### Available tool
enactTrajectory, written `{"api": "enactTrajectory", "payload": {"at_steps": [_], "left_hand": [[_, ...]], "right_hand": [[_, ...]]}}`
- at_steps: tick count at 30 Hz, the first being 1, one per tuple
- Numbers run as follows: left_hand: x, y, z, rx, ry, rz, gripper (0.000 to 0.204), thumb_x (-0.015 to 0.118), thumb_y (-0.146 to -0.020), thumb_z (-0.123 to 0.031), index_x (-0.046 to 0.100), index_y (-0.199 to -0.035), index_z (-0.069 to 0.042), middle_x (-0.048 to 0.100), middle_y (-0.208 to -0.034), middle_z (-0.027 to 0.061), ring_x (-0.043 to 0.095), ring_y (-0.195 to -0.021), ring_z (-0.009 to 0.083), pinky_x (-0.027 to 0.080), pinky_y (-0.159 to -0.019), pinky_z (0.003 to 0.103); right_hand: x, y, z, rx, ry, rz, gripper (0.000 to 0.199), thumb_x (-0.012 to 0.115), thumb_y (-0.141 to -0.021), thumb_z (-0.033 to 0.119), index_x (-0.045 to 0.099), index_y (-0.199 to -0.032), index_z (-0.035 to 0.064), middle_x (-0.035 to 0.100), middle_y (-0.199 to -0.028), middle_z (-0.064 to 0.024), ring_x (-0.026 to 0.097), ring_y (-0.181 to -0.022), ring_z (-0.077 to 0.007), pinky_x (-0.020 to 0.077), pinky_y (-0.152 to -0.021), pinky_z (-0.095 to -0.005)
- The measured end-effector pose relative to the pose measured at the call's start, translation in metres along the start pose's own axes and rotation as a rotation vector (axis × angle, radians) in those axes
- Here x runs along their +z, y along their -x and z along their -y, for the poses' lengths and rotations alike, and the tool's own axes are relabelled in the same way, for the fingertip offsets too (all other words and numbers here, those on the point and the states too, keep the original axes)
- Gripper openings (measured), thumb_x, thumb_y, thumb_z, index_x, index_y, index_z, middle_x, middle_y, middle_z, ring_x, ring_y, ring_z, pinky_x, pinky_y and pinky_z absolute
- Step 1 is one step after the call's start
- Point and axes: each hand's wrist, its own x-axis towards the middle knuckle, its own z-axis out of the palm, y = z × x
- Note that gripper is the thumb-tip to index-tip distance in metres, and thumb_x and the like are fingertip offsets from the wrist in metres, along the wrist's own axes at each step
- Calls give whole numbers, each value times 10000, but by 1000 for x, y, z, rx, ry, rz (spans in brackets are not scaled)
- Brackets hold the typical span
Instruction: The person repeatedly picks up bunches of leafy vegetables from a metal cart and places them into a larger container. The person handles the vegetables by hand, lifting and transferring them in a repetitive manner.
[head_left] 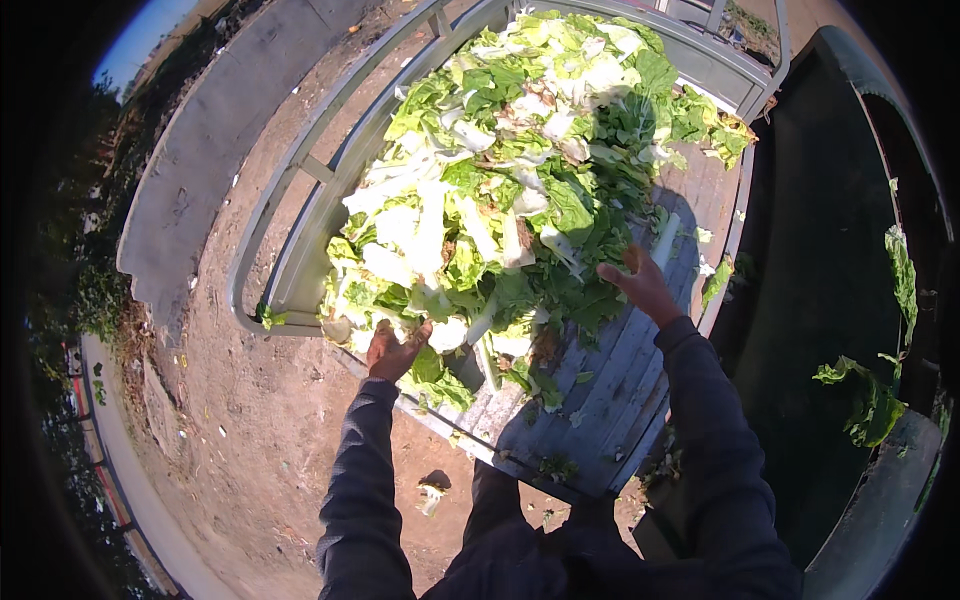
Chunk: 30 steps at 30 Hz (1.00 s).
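A large heap of leafy cabbage leaves (pixel 500 190), green and white with some brown bits, lies on the wooden bed (pixel 590 400) of a metal-sided cart. My left hand (pixel 396 354) is at the near left edge of the heap. Its thumb and fingers are apart against the leaves, and the fingertips are partly hidden among them. At the right side of the heap, in shadow, my right hand (pixel 641 285) has its fingers spread and holds nothing. It is close to the dark green leaves, but I cannot tell whether it touches them.
Grey metal rails (pixel 290 170) run along the cart's left side. Right beside the cart stands a deep dark green container (pixel 790 360), with loose leaves (pixel 870 410) hanging on its far side. Dirt ground (pixel 240 430) and a low concrete wall (pixel 200 170) lie to the left.
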Motion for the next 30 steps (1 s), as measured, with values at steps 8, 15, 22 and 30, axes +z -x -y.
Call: {"api": "enactTrajectory", "payload": {"at_steps": [8,15,22,30], "left_hand": [[-11,-174,-56,-52,653,308,1303,806,-644,-713,256,-1459,142,384,-1465,299,427,-1346,342,325,-1122,386],[51,-191,-103,248,-168,116,907,771,-659,-690,539,-1072,83,630,-1068,159,585,-1086,297,488,-903,357],[65,-200,-72,369,92,127,665,796,-673,-519,634,-950,64,650,-979,197,635,-941,343,505,-831,410],[65,-186,-28,396,146,259,664,773,-675,-389,594,-1072,113,686,-860,195,673,-848,338,533,-766,393]], "right_hand": [[44,-171,60,269,116,127,879,723,-757,636,591,-1289,-52,600,-1310,-200,556,-1222,-308,441,-1012,-385],[60,-201,37,-72,768,304,427,548,-927,388,680,-1234,122,670,-1209,-165,609,-1129,-300,446,-986,-393],[74,-195,-8,-174,705,320,409,494,-934,337,629,-1252,118,662,-1142,-174,611,-1039,-331,470,-910,-412],[141,-126,-56,-576,644,-121,328,649,-825,177,662,-1133,63,631,-1181,-196,585,-1060,-395,470,-922,-440]]}}
